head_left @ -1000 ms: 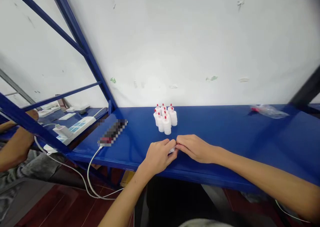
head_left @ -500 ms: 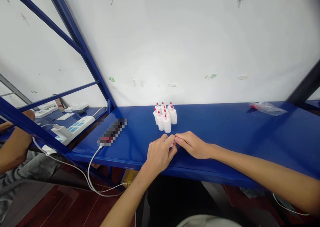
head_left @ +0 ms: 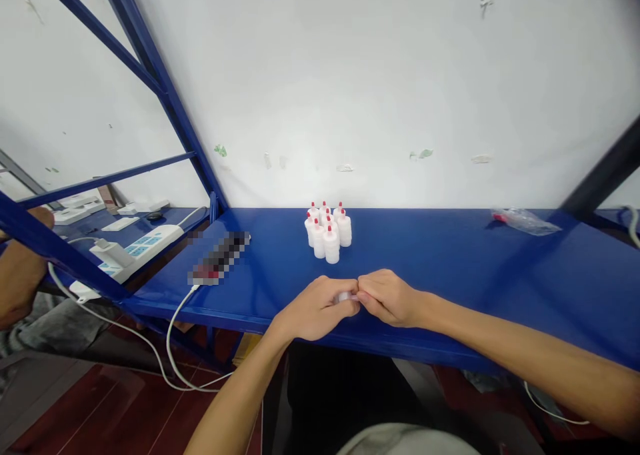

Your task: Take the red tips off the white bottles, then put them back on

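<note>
My left hand [head_left: 316, 308] is closed around a small white plastic bottle [head_left: 344, 297], held on its side low over the front of the blue table. Only a bit of the bottle shows between thumb and fingers. Against its right end, my right hand [head_left: 390, 299] is closed in a pinch, fingertips touching those of the left. Whatever lies inside that pinch is hidden. Beyond both hands, a tight cluster of several white squeeze bottles [head_left: 331, 247] with red tips stands upright.
A clear plastic bag [head_left: 527, 221] with something red in it lies at the back right of the table [head_left: 440, 255]. On the left are a blurred-out device [head_left: 220, 258] with a white cable and a power strip [head_left: 145, 248]. Another person's arm [head_left: 23, 268] shows at far left.
Both hands have shifted slightly toward me and to the right. My left hand has turned, with its fingers now pointing right, and the bottle shows more between them. The view has moved slightly.
</note>
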`<action>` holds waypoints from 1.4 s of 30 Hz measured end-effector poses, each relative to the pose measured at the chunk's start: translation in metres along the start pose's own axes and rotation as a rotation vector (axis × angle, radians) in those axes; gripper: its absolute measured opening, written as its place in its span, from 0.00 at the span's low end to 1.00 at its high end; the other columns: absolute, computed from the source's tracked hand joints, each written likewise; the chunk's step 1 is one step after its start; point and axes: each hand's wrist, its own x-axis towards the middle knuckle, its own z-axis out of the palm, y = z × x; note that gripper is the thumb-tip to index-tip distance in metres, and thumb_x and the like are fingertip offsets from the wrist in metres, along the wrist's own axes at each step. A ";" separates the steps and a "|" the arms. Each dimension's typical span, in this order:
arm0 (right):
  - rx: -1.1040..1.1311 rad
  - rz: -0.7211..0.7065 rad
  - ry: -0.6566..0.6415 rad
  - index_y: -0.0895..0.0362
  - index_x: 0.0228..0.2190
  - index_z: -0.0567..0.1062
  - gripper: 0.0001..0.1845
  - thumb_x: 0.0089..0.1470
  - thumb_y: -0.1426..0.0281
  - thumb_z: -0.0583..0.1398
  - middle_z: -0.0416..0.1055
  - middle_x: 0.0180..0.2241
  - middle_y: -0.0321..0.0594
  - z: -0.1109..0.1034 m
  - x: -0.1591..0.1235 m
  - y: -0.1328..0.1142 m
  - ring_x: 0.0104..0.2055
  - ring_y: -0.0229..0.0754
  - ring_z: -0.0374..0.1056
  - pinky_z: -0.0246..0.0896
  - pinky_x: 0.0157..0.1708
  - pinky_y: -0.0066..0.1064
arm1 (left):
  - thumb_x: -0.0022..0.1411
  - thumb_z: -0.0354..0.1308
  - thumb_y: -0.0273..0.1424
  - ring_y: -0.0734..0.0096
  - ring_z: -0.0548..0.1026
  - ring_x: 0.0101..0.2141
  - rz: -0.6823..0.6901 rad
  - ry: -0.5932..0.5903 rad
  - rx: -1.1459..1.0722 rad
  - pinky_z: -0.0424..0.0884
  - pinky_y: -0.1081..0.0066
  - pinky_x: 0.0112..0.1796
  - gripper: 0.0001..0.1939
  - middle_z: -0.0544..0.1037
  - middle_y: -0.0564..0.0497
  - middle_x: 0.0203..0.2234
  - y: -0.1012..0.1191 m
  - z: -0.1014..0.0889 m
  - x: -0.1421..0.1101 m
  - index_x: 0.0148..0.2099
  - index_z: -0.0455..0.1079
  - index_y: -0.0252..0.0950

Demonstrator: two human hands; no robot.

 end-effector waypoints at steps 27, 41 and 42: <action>-0.189 0.580 -0.303 0.54 0.25 0.58 0.15 0.65 0.67 0.45 0.64 0.26 0.36 -0.045 -0.006 0.051 0.26 0.39 0.58 0.48 0.29 0.31 | 0.71 0.44 0.36 0.68 0.72 0.28 -0.185 0.340 0.442 0.57 0.72 0.30 0.12 0.75 0.54 0.30 -0.025 -0.005 -0.009 0.48 0.66 0.41; -0.447 0.517 -0.598 0.56 0.29 0.72 0.21 0.67 0.63 0.46 0.75 0.33 0.45 -0.033 -0.010 0.067 0.31 0.44 0.71 0.50 0.29 0.33 | 0.70 0.45 0.38 0.68 0.72 0.28 -0.206 0.371 0.377 0.58 0.72 0.31 0.11 0.74 0.55 0.26 -0.031 0.003 0.001 0.45 0.67 0.42; -0.447 0.502 -0.608 0.57 0.29 0.72 0.20 0.66 0.63 0.47 0.75 0.32 0.45 -0.033 -0.009 0.065 0.31 0.44 0.70 0.50 0.28 0.33 | 0.70 0.45 0.38 0.68 0.73 0.28 -0.216 0.372 0.373 0.58 0.72 0.31 0.11 0.75 0.55 0.26 -0.032 0.003 0.002 0.45 0.67 0.42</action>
